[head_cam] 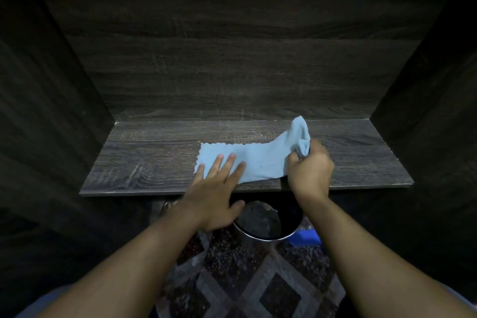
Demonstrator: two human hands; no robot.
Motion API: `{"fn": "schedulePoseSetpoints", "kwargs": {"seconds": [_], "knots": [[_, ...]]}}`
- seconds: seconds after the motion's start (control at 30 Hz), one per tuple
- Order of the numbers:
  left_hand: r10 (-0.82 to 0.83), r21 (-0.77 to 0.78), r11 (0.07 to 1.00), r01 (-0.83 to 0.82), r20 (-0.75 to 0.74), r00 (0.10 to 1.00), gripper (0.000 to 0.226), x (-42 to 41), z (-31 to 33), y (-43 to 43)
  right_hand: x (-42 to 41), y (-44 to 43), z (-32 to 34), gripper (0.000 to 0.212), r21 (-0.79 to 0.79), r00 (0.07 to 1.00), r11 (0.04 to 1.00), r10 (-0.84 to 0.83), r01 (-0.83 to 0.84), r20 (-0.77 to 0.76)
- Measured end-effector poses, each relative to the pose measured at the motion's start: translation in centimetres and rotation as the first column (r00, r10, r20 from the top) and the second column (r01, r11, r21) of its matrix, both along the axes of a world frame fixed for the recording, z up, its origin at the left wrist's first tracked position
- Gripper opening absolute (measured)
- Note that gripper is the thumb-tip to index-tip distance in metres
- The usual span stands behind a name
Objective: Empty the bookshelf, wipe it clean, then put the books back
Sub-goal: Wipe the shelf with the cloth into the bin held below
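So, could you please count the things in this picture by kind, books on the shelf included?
Light blue cloth: 1
Bare hands: 2, left hand flat on the cloth, right hand gripping its bunched end
Round metal bucket: 1
Dark wood-grain shelf board: 1
Small blue object on the floor: 1
Books: 0
Total: 6

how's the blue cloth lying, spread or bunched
Both: cloth flat on the shelf under the left hand, right end bunched in the grip of the right hand.

A cloth (258, 160) lies mid-shelf (154, 162), toward the front edge; a bucket (268, 224) stands below that edge on the floor (245, 279).
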State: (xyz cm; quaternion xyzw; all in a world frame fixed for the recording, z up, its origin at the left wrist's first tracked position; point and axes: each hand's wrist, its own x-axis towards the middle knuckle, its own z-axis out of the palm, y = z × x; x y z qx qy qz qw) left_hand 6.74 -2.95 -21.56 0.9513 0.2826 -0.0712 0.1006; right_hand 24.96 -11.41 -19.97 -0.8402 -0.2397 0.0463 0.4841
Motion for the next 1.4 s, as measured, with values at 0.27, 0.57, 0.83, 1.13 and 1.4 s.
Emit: {"fn": "schedulePoseSetpoints", "kwargs": {"seconds": [0.27,0.57,0.83,1.13,1.4], "knots": [[0.48,-0.341,0.872,-0.352,0.45,0.753,0.049,-1.5,2.8,3.5,-2.0,1.4,0.6,0.045,0.015,0.882,0.95,0.282,-0.311,0.377],[0.65,-0.415,0.753,-0.511,0.35,0.674,0.033,-4.7,1.7,6.0,-7.4,3.7,-0.4,0.042,-0.406,0.563,0.595,0.799,-0.694,0.21],[0.618,-0.417,0.778,-0.47,0.371,0.693,0.034,-5.2,1.8,5.4,-6.6,2.9,-1.5,0.051,-0.623,0.448,0.511,0.852,-0.593,0.272],[0.605,-0.431,0.786,-0.443,0.388,0.696,0.01,-4.7,2.3,4.6,-4.7,3.6,-0.5,0.062,-0.524,0.677,0.68,0.696,-0.513,0.239],[0.351,-0.1,0.934,-0.342,0.425,0.835,0.067,-4.0,2.4,4.4,-3.6,4.6,0.5,0.043,-0.508,0.772,0.632,0.625,-0.586,-0.113]]}}
